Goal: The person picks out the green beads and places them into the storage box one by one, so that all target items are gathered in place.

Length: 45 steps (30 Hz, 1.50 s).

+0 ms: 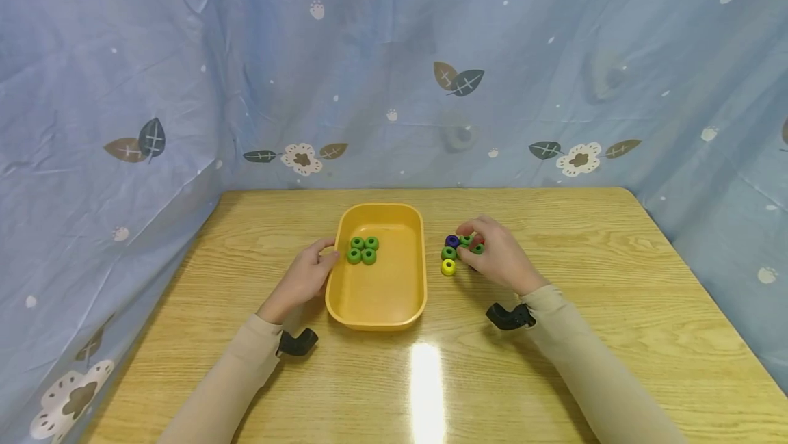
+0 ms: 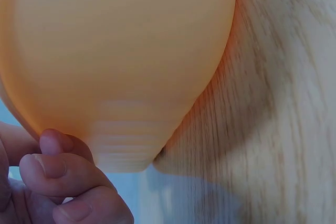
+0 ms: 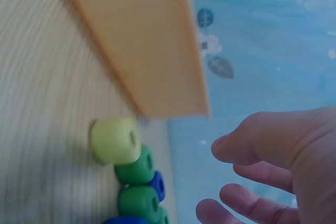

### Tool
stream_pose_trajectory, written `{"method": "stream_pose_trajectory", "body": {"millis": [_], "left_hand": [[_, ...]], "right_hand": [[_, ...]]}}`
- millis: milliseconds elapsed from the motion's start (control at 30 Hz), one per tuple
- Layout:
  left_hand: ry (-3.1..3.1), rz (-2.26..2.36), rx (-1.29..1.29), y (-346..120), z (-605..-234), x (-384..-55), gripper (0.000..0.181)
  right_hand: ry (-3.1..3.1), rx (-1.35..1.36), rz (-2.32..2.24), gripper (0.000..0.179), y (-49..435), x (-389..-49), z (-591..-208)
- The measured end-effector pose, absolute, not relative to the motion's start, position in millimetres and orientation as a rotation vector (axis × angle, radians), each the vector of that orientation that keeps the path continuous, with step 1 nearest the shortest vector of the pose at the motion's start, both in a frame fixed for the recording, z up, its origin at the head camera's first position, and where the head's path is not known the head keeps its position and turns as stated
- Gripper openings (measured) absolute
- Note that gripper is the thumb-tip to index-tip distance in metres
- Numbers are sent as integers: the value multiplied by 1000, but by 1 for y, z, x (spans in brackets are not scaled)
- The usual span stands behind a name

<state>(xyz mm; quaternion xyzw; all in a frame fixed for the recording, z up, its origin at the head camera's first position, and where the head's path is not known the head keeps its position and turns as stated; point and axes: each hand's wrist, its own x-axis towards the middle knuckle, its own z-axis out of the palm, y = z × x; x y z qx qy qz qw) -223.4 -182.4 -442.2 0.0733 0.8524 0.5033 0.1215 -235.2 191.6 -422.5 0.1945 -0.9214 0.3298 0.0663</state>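
A yellow-orange plastic tray [image 1: 382, 325] stands left of the table's middle, several green beads [image 1: 369, 256] grouped inside its left half. My left hand [image 1: 306, 274] holds the tray's left rim, its fingers [image 2: 68, 174] bent against the outer wall. Right of the tray lies a cluster of ring-shaped beads: a yellow bead [image 1: 448, 267] nearest me, a dark blue bead [image 1: 452, 241], several green ones and a bit of red. Over that cluster hovers my right hand [image 1: 500, 256], thumb and fingers spread apart with nothing between them in the right wrist view. It partly hides the beads below.
The wooden table [image 1: 615, 280] reaches back to a blue patterned cloth [image 1: 382, 74], which also hangs along both sides. A black curved piece [image 1: 509, 317] sticks out at the right wrist, with a similar one [image 1: 299, 342] at the left. Glare brightens the front of the table.
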Motion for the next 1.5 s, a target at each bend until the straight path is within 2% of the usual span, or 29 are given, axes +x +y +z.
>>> {"method": "stream_pose_trajectory", "body": {"millis": [1033, 1500], "left_hand": [[2499, 1460, 241, -188, -442, -228, 49], [2490, 1471, 238, -187, -442, -227, 48]], "right_hand": [[-2837, 603, 616, 38, 188, -238, -449], [-2847, 647, 557, 27, 187, -236, -449]]}}
